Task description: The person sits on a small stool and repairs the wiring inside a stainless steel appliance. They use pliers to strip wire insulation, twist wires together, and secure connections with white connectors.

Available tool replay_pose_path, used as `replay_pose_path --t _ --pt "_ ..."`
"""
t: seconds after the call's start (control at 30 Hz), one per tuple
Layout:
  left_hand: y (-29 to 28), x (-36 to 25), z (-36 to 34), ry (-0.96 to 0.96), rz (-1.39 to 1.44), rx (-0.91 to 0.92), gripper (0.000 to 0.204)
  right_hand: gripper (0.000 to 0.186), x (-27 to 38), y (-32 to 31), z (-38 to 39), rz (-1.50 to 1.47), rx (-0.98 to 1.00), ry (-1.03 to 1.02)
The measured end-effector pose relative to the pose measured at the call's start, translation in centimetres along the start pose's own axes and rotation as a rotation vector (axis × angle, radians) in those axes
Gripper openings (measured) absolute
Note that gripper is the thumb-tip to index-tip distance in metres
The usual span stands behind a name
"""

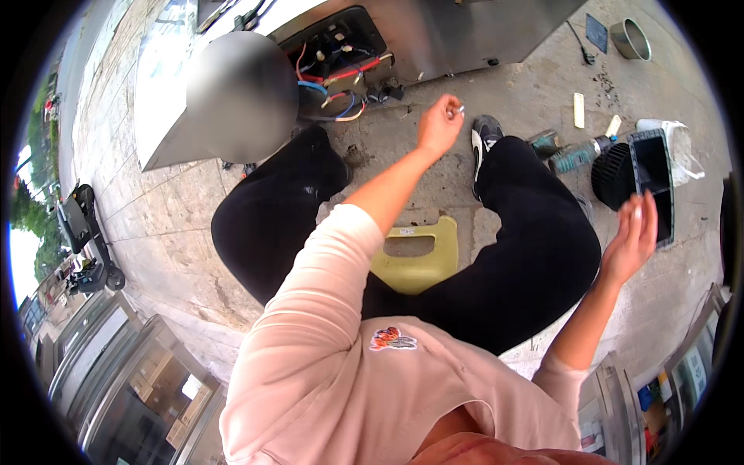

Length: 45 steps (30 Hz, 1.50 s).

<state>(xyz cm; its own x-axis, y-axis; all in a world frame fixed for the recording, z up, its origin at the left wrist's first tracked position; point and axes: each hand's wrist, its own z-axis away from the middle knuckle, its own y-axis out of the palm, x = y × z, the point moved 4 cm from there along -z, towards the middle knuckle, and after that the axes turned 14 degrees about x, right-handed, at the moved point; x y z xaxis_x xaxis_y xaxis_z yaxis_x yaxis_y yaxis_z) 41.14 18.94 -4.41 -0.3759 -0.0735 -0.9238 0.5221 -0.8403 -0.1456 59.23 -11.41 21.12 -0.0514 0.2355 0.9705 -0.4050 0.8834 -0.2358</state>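
Between the left fingers [449,103], a small piece [462,110] shows a bright, shiny, metallic finish. Up and left of them, wires [355,71] have smooth, plastic-looking sheaths; above them, the cabinet panel [457,35] is smooth, glossy metal. Below them, the stool [418,271] looks like smooth plastic, and the trousers [535,225] are matt cloth. Beside the right fingers [637,217], the tray [651,163] looks like dark plastic; well beyond them, the pot [635,45] has a metallic sheen. The ground [527,85] around looks matt and rough.
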Motion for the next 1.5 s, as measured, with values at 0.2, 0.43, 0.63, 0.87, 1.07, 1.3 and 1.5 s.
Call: replay_pose_path --t 0.2,0.43,0.63,0.87,1.07,1.3,1.5 --pt "-1.7 -18.5 9.5 0.493 0.299 -0.041 0.02 0.039 10.5 15.5 1.5 0.033 0.574 0.033" --pt "-2.9 -23.1 14.9 0.613 -0.031 -0.162 0.019 0.024 5.8 20.2 3.0 -0.525 0.779 0.384" --pt "-2.4 -21.9 13.8 0.587 0.074 -0.085 0.017 0.022 4.4 21.0 2.2 -0.725 0.849 0.499" --pt "-3.0 -24.5 12.6 0.568 0.044 -0.102 0.01 0.027 5.8 21.6 1.0 -0.744 0.739 0.457" --pt "-11.0 -27.0 14.1 0.58 -0.008 -0.124 0.021 0.029 9.0 23.6 2.1 -0.623 0.851 0.367" --pt "-33.4 -26.4 15.6 0.448 -0.564 -0.656 0.013 0.026 10.1 26.6 2.9 -0.512 0.942 0.321" --pt "-34.2 -24.7 14.3 0.372 -0.696 -0.639 0.016 0.026 9.3 27.9 3.0 -0.427 0.945 0.309"
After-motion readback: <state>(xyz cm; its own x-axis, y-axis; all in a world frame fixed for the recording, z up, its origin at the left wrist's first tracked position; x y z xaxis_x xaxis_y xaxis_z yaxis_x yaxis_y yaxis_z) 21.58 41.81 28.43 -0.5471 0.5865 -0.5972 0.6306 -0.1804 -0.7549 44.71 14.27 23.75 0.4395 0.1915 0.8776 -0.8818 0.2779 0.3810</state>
